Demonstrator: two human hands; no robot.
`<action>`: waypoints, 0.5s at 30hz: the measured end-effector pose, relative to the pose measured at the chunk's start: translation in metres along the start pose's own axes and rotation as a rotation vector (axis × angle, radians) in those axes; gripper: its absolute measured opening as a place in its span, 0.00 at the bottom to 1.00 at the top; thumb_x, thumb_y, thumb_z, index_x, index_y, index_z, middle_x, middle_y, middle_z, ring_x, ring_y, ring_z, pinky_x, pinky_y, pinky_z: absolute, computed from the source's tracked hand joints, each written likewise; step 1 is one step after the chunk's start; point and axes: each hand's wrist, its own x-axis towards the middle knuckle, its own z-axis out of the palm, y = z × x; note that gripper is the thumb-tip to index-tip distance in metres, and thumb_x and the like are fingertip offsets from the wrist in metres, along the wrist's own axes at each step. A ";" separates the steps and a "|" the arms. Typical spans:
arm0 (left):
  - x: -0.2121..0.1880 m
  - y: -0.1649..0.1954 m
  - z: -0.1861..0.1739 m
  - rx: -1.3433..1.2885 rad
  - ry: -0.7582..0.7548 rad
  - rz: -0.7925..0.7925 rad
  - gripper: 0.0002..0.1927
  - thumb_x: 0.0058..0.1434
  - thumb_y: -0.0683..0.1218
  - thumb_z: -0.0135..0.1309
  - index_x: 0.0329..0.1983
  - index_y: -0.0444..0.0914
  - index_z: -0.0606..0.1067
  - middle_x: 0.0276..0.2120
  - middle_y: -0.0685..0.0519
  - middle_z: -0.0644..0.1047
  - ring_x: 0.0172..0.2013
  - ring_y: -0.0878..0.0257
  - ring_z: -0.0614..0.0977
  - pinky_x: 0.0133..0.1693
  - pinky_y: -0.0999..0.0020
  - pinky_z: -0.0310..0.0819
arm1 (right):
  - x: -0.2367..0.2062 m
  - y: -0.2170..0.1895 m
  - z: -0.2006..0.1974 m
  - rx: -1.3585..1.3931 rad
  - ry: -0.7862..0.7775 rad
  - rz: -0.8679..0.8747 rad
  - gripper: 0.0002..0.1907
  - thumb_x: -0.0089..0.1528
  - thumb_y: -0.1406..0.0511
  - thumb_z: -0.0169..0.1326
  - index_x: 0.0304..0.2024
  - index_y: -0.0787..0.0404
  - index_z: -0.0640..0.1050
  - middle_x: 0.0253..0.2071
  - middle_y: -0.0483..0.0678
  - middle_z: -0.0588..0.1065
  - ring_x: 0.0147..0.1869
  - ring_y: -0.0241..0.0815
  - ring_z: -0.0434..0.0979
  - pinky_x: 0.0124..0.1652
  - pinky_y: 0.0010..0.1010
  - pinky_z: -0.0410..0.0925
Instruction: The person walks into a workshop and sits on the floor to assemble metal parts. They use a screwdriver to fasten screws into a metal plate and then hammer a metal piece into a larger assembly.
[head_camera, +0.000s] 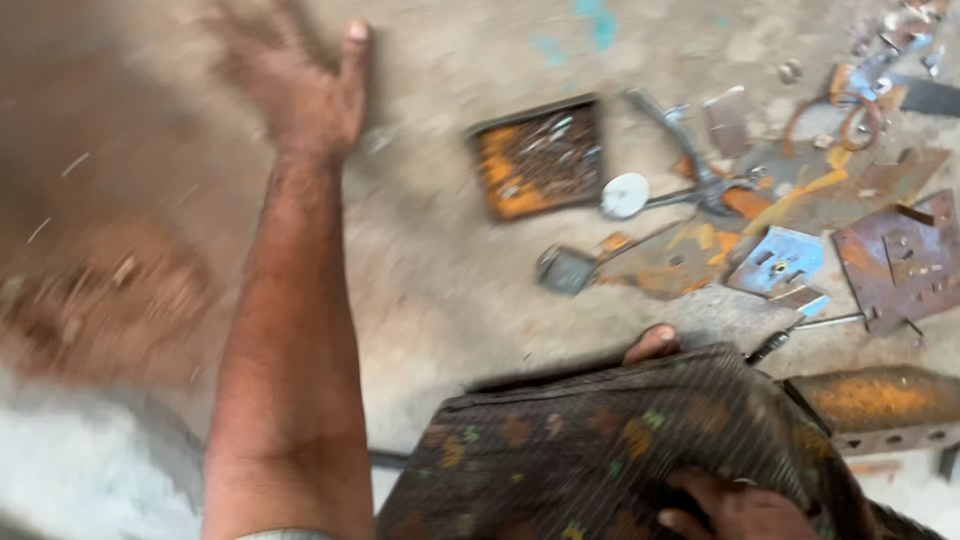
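Looking down: a concrete floor (430, 260), dusty and stained, fills the view; the picture is blurred by motion, most of all on the left
Cloth: a dark patterned cloth (600, 440) with small orange and green marks lies bunched at the bottom centre, spreading toward the lower right corner; a fingertip or toe (652, 343) shows at its upper edge, and which it is cannot be told
Left hand: the left hand (300, 85) is stretched far forward at the top left, arm straight, fingers spread and loose, holding nothing; its fingertips are smeared by blur, so whether they touch the floor cannot be told
Right hand: the right hand (735, 505) sits at the bottom edge, fingers curled shut on the cloth; part of it is cut off by the frame
Scrap plates: rusty flat metal plates (900, 255) with holes lie on the floor at the right, well apart from the left hand; a bluish punched plate (778, 262) lies just beside them
Tray: a shallow square tray (540, 157) with orange rust and small dark bits lies above centre
Rusty bar: a rusted bar (875, 395) lies near the cloth's right edge
White disc: a small white disc (625, 195) lies just right of the tray
Small square piece: a grey square piece (566, 269) lies below the tray
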 end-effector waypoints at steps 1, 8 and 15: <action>0.004 -0.001 0.010 0.083 0.071 0.020 0.51 0.72 0.82 0.34 0.83 0.47 0.39 0.77 0.38 0.29 0.77 0.41 0.33 0.72 0.32 0.23 | 0.016 0.004 -0.005 0.006 -0.042 -0.066 0.35 0.64 0.37 0.47 0.70 0.39 0.63 0.63 0.52 0.71 0.66 0.51 0.72 0.65 0.45 0.65; -0.003 0.017 0.015 0.211 0.218 0.055 0.49 0.67 0.81 0.22 0.82 0.53 0.33 0.78 0.44 0.29 0.78 0.43 0.37 0.71 0.28 0.30 | 0.050 -0.025 -0.033 0.300 0.174 -0.347 0.30 0.65 0.43 0.46 0.65 0.47 0.67 0.58 0.55 0.72 0.63 0.54 0.72 0.60 0.48 0.65; 0.020 0.014 -0.003 0.539 0.374 0.208 0.51 0.73 0.76 0.31 0.84 0.36 0.53 0.77 0.30 0.40 0.77 0.32 0.45 0.70 0.28 0.36 | 0.073 -0.054 -0.052 0.611 0.366 -0.198 0.25 0.65 0.49 0.46 0.61 0.50 0.69 0.53 0.54 0.75 0.58 0.54 0.75 0.55 0.48 0.68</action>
